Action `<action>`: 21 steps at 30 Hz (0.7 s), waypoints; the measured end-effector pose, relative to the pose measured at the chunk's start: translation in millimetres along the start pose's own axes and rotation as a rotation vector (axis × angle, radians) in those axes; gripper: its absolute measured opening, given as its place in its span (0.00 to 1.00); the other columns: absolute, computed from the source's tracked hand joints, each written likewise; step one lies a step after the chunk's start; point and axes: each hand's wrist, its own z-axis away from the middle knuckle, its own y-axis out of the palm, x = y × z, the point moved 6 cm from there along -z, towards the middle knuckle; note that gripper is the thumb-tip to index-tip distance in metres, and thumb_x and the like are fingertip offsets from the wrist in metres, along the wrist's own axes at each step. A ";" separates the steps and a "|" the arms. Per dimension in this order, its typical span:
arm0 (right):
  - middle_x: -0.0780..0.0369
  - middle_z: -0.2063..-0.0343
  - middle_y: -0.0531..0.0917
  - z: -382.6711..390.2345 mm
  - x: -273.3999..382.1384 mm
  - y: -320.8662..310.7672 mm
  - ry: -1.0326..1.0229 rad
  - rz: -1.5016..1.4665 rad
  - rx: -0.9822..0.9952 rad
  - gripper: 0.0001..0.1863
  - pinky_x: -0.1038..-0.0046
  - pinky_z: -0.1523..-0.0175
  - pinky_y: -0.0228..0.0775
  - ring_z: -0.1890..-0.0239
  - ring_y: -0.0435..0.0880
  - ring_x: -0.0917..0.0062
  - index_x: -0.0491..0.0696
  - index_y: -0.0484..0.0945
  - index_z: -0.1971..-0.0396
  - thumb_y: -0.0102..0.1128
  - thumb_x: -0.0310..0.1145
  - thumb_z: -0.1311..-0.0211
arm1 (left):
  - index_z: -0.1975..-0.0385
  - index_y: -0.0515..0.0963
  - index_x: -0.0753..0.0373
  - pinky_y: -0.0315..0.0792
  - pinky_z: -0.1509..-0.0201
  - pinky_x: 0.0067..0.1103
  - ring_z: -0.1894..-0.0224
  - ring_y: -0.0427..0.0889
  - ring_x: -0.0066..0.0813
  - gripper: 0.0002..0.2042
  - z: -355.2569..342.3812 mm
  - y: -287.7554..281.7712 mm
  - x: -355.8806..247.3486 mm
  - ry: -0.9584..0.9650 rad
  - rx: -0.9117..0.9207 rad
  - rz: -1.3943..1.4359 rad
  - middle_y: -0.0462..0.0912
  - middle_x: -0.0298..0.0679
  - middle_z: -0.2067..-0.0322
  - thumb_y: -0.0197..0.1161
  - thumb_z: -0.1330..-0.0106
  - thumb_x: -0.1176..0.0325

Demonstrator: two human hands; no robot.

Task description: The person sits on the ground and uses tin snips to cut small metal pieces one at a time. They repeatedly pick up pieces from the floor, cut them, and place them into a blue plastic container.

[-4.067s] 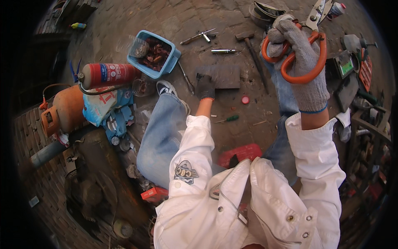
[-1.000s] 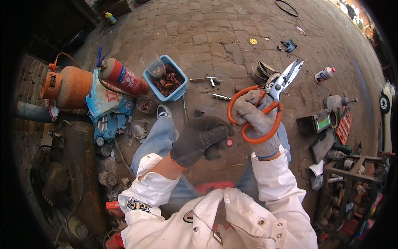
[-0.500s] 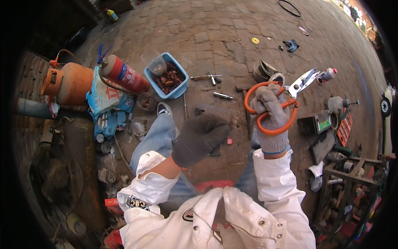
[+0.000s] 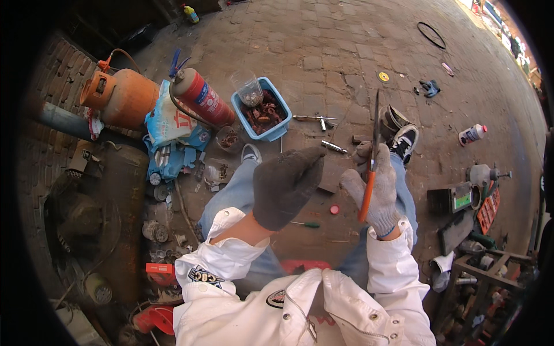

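Observation:
My right hand (image 4: 384, 199), in a light grey knit glove, grips large scissors (image 4: 368, 193) with orange handles. They are turned edge-on, blades pointing away from me, so how far the blades are apart cannot be seen. Left of it, my left hand (image 4: 288, 187), in a dark grey glove, is closed with the fingers bunched together toward the right. Anything inside those fingers is hidden. The hands are apart, above the ground between my legs. Below them lie a small red cap (image 4: 334, 209) and a green-handled screwdriver (image 4: 311, 225).
Beyond my left hand stand a blue tub (image 4: 271, 136) of reddish-brown scraps, a red fire extinguisher (image 4: 203, 98) and an orange gas cylinder (image 4: 135, 95). Metal tools (image 4: 334, 147) lie ahead on the brick floor. At right are a white bottle (image 4: 472, 135) and a black battery (image 4: 447, 200).
The scissors have turned from showing both orange loops and spread blades to edge-on. My right hand has opened out somewhat around the handle. The whole view has shifted, so the floor things appear farther right.

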 end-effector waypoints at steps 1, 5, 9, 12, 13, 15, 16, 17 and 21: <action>0.58 0.69 0.77 0.1 4.1 3.4 -0.063 0.199 0.025 0.27 0.66 0.64 0.69 0.68 0.77 0.65 0.43 0.70 0.54 0.72 0.33 0.54 | 0.63 0.84 0.64 0.76 0.65 0.22 0.71 0.84 0.26 0.07 0.0 -4.2 1.8 -0.045 -0.006 -0.024 0.86 0.43 0.71 0.66 0.41 0.75; 0.55 0.69 0.78 4.6 14.3 16.5 -0.066 0.290 0.119 0.28 0.60 0.62 0.68 0.67 0.77 0.57 0.44 0.71 0.56 0.70 0.32 0.59 | 0.64 0.84 0.64 0.76 0.65 0.23 0.72 0.83 0.27 0.07 -1.8 -17.9 3.9 0.003 -0.127 -0.061 0.85 0.42 0.72 0.66 0.42 0.76; 0.56 0.67 0.79 4.3 34.7 20.7 -0.203 0.312 0.081 0.27 0.60 0.58 0.66 0.66 0.78 0.56 0.46 0.73 0.58 0.71 0.35 0.62 | 0.69 0.83 0.61 0.72 0.69 0.29 0.74 0.80 0.39 0.05 -3.2 -18.0 9.0 0.107 -0.116 -0.208 0.82 0.42 0.74 0.66 0.43 0.70; 0.56 0.65 0.79 4.7 36.0 20.8 -0.180 0.298 0.101 0.27 0.60 0.59 0.67 0.67 0.78 0.56 0.46 0.73 0.57 0.70 0.38 0.60 | 0.72 0.82 0.59 0.69 0.72 0.33 0.74 0.78 0.44 0.05 0.0 -14.2 10.6 0.168 -0.106 -0.223 0.79 0.42 0.76 0.67 0.45 0.67; 0.56 0.65 0.79 5.6 35.0 20.8 -0.167 0.300 0.114 0.27 0.59 0.59 0.67 0.67 0.79 0.55 0.46 0.72 0.56 0.70 0.38 0.59 | 0.72 0.82 0.58 0.69 0.72 0.33 0.74 0.77 0.43 0.05 0.6 -12.3 11.0 0.176 -0.101 -0.237 0.78 0.41 0.77 0.68 0.46 0.66; 0.56 0.65 0.80 7.7 32.2 21.4 -0.139 0.298 0.131 0.28 0.58 0.59 0.68 0.67 0.79 0.55 0.46 0.72 0.55 0.70 0.39 0.58 | 0.72 0.82 0.58 0.68 0.72 0.34 0.74 0.77 0.43 0.06 2.6 -10.1 8.7 0.217 -0.096 -0.314 0.77 0.41 0.78 0.68 0.47 0.66; 0.55 0.66 0.80 8.5 31.1 23.0 -0.124 0.292 0.136 0.29 0.58 0.59 0.68 0.67 0.79 0.55 0.46 0.72 0.55 0.70 0.40 0.58 | 0.71 0.82 0.57 0.68 0.72 0.34 0.74 0.77 0.43 0.06 2.9 -9.3 6.2 0.253 -0.110 -0.363 0.77 0.41 0.78 0.69 0.47 0.66; 0.55 0.66 0.80 9.4 30.1 23.9 -0.109 0.286 0.140 0.29 0.58 0.60 0.69 0.67 0.79 0.56 0.45 0.72 0.54 0.70 0.40 0.58 | 0.71 0.82 0.57 0.68 0.73 0.34 0.75 0.77 0.43 0.06 2.8 -8.4 3.6 0.283 -0.121 -0.388 0.76 0.41 0.78 0.69 0.48 0.66; 0.53 0.66 0.82 8.4 20.9 26.9 0.045 0.247 0.215 0.28 0.54 0.59 0.71 0.66 0.81 0.51 0.43 0.71 0.54 0.68 0.43 0.52 | 0.68 0.82 0.55 0.68 0.75 0.34 0.78 0.75 0.41 0.08 6.7 -9.3 -12.4 0.400 -0.207 -0.451 0.75 0.40 0.80 0.70 0.50 0.69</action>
